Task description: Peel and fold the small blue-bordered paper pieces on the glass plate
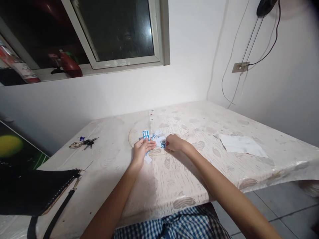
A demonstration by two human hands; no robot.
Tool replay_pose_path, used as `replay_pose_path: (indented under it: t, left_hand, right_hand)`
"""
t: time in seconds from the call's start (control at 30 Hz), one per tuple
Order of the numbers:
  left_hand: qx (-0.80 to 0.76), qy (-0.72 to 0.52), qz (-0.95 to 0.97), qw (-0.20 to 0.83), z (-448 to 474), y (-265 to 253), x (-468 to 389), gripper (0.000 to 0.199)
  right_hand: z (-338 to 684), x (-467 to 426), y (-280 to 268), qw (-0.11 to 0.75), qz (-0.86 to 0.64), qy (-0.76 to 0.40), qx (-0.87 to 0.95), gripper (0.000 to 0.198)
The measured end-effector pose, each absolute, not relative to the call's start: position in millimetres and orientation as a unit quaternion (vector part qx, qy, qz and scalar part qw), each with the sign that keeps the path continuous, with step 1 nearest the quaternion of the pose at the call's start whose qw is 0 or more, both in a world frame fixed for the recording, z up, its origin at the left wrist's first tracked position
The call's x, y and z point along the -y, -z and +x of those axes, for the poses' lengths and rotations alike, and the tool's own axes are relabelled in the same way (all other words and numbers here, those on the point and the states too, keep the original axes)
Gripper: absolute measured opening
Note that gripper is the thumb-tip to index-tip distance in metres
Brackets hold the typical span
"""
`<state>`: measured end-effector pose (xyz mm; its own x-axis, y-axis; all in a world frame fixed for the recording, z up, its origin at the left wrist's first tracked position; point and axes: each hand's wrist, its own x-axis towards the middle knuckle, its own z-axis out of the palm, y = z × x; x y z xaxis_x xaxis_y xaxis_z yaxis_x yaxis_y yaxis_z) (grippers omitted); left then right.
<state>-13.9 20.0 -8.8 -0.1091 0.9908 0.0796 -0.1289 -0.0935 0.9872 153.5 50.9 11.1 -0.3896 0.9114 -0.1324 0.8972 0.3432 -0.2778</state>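
Observation:
In the middle of the table, several small white paper pieces with blue print [152, 136] lie in a loose, overlapping cluster. My left hand [142, 150] is at the cluster's left side, its thumb and fingers closed on a white paper slip with blue outlines [146, 134] that sticks up past the thumb. On the right, my right hand [173, 142] is curled in a pinch at the edge of another blue-printed paper piece [162, 143]; its fingertips are partly hidden. A plain white paper piece [148, 159] lies just below my left hand.
A bunch of keys [89, 142] lies to the left on the patterned tablecloth [171, 181]. Nearer is a black bag [37, 189] with a strap. A white cloth or paper sheet [243, 145] lies to the right. The wall stands behind the table.

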Motion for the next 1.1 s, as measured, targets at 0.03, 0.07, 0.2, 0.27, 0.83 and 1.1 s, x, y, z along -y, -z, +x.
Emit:
replay_pose_path:
  t: [0.03,0.07,0.2,0.27,0.83,1.1]
  left_hand:
    - [-0.473,-0.574,0.462,0.484,-13,9,-20,0.024]
    - [-0.477,-0.569,0.464,0.483,-12,10,-20,0.024]
    - [-0.483,-0.556,0.474,0.483,-11,11,-21,0.023]
    - [-0.485,-0.551,0.480,0.480,-11,11,-21,0.024]
    - [-0.487,-0.537,0.491,0.484,-9,10,-19,0.023]
    - [-0.482,-0.535,0.493,0.489,-9,10,-19,0.023]
  right_hand:
    - [153,-50,-12,0.021,-0.551,-0.156,0.819,0.011]
    - [153,-48,-14,0.021,-0.551,-0.156,0.820,0.013]
    - [153,-42,-18,0.046,-0.554,-0.140,0.819,0.039]
    - [153,-39,-19,0.057,-0.558,-0.134,0.817,0.047]
    - [154,-56,-5,0.114,-0.602,-0.215,0.760,0.020]
    - [160,-46,-16,0.093,-0.575,-0.242,0.776,0.023]
